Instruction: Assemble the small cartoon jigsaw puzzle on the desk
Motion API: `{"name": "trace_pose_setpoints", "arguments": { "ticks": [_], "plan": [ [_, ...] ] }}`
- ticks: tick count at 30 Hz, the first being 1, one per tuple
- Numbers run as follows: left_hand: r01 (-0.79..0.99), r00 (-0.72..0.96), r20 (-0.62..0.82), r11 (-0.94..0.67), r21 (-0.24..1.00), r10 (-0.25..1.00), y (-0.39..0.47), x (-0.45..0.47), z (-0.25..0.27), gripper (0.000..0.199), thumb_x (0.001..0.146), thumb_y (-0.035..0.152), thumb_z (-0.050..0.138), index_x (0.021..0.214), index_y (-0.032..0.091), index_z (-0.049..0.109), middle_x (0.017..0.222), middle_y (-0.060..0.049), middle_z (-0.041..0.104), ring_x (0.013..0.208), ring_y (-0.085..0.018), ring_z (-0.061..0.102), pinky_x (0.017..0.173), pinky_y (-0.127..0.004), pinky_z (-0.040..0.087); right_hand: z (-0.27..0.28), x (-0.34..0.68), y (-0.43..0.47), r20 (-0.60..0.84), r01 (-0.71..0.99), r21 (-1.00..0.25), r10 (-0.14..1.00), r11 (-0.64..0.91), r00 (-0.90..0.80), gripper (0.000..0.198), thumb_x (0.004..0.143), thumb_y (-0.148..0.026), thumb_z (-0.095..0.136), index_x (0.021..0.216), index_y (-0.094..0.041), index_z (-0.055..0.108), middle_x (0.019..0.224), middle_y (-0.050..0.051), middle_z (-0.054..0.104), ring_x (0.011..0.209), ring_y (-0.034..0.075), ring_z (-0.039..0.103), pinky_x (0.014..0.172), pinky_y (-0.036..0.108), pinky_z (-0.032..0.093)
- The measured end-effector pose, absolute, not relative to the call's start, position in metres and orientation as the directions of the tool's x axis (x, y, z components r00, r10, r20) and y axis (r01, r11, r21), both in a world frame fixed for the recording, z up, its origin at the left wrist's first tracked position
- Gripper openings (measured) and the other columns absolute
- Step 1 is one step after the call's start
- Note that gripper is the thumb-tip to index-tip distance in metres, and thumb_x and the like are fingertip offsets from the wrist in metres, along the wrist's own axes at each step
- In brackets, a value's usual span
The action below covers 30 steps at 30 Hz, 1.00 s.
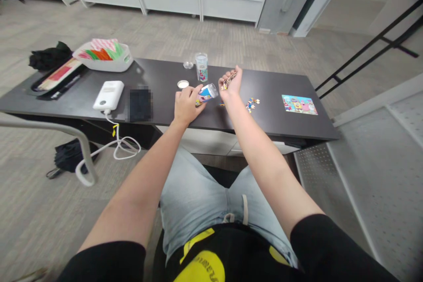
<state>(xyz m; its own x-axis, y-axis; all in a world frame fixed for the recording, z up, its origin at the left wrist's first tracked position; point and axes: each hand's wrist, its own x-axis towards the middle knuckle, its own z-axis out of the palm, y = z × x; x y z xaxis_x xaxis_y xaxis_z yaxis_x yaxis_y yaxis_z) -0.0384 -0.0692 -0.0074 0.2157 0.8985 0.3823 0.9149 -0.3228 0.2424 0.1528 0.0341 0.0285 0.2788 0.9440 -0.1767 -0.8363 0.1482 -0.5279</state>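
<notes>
My left hand (187,105) is wrapped round a clear jar (208,92) with a colourful label, tilted so its mouth points to the right. Cupped beside that mouth, my right hand (231,83) has its fingers curled over a pile of jigsaw puzzle pieces (229,81). More loose puzzle pieces (251,105) lie on the dark table, partly hidden behind my right forearm. A second clear jar (202,68) stands upright beyond my left hand. Near it are a round white lid (183,84) and a clear lid (188,65).
A colourful picture card (299,105) lies at the right of the table (280,128). On the left are a white power bank (109,95) with a cable, a white basket (109,64) of colourful packets, a black tray (59,77) and a dark bundle (49,56).
</notes>
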Motion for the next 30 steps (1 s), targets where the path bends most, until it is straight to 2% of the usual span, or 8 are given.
{"name": "trace_pose_setpoints", "arguments": {
  "ticks": [4, 9, 13, 17, 21, 24, 30],
  "plan": [
    [0.922, 0.211, 0.381, -0.313, 0.229, 0.900, -0.069, -0.037, -0.009, 0.074, 0.118, 0.041, 0.076, 0.188, 0.017, 0.068, 0.163, -0.028, 0.080, 0.152, -0.051, 0.074, 0.123, -0.061, 0.056, 0.032, 0.135, 0.036, -0.197, -0.816, -0.559, 0.932, 0.147, 0.303, 0.065, 0.123, -0.084, 0.064, 0.090, -0.031, 0.047, 0.076, -0.010, 0.046, 0.060, 0.011, 0.045, 0.054, 0.022, 0.040],
    [0.924, 0.212, 0.373, -0.310, 0.225, 0.903, -0.069, -0.035, -0.008, 0.073, 0.118, 0.041, 0.076, 0.185, 0.014, 0.068, 0.164, -0.029, 0.079, 0.151, -0.052, 0.074, 0.125, -0.060, 0.056, 0.026, 0.127, 0.051, -0.129, -0.695, -0.685, 0.903, 0.217, 0.410, 0.074, 0.111, -0.104, 0.060, 0.092, -0.033, 0.047, 0.081, -0.007, 0.050, 0.064, 0.015, 0.049, 0.056, 0.028, 0.040],
    [0.928, 0.199, 0.369, -0.296, 0.227, 0.908, -0.070, -0.034, -0.008, 0.071, 0.118, 0.039, 0.074, 0.183, 0.013, 0.067, 0.165, -0.031, 0.077, 0.152, -0.053, 0.073, 0.124, -0.062, 0.057, 0.018, 0.119, 0.061, -0.053, -0.659, -0.709, 0.912, 0.253, 0.408, 0.083, 0.109, -0.115, 0.047, 0.093, -0.034, 0.044, 0.082, -0.006, 0.047, 0.064, 0.015, 0.047, 0.057, 0.030, 0.038],
    [0.929, 0.190, 0.370, -0.288, 0.231, 0.910, -0.069, -0.033, -0.009, 0.069, 0.118, 0.039, 0.075, 0.182, 0.014, 0.067, 0.165, -0.030, 0.078, 0.152, -0.052, 0.073, 0.125, -0.061, 0.058, 0.008, 0.116, 0.071, 0.045, -0.601, -0.755, 0.935, 0.262, 0.352, 0.087, 0.111, -0.119, 0.031, 0.097, -0.034, 0.044, 0.081, -0.006, 0.043, 0.068, 0.016, 0.056, 0.061, 0.032, 0.047],
    [0.931, 0.185, 0.373, -0.284, 0.231, 0.909, -0.068, -0.033, -0.010, 0.067, 0.117, 0.039, 0.078, 0.180, 0.017, 0.069, 0.165, -0.028, 0.079, 0.151, -0.051, 0.075, 0.125, -0.059, 0.058, -0.005, 0.120, 0.084, 0.206, -0.504, -0.804, 0.943, 0.315, 0.261, 0.090, 0.109, -0.121, 0.031, 0.097, -0.033, 0.046, 0.084, -0.003, 0.050, 0.076, 0.021, 0.072, 0.063, 0.036, 0.055],
    [0.932, 0.180, 0.372, -0.279, 0.233, 0.911, -0.068, -0.033, -0.010, 0.065, 0.119, 0.040, 0.077, 0.178, 0.014, 0.069, 0.164, -0.029, 0.079, 0.152, -0.050, 0.075, 0.125, -0.058, 0.059, -0.012, 0.124, 0.093, 0.292, -0.451, -0.814, 0.930, 0.365, 0.225, 0.090, 0.110, -0.120, 0.033, 0.095, -0.032, 0.047, 0.084, -0.001, 0.055, 0.079, 0.025, 0.079, 0.062, 0.037, 0.058],
    [0.933, 0.183, 0.359, -0.277, 0.231, 0.915, -0.072, -0.031, -0.006, 0.060, 0.120, 0.038, 0.077, 0.174, 0.014, 0.070, 0.163, -0.028, 0.079, 0.151, -0.049, 0.076, 0.125, -0.059, 0.059, -0.017, 0.124, 0.098, 0.285, -0.436, -0.822, 0.927, 0.367, 0.243, 0.090, 0.111, -0.118, 0.032, 0.096, -0.032, 0.051, 0.087, 0.002, 0.059, 0.081, 0.026, 0.081, 0.060, 0.038, 0.061]
  ]
}}
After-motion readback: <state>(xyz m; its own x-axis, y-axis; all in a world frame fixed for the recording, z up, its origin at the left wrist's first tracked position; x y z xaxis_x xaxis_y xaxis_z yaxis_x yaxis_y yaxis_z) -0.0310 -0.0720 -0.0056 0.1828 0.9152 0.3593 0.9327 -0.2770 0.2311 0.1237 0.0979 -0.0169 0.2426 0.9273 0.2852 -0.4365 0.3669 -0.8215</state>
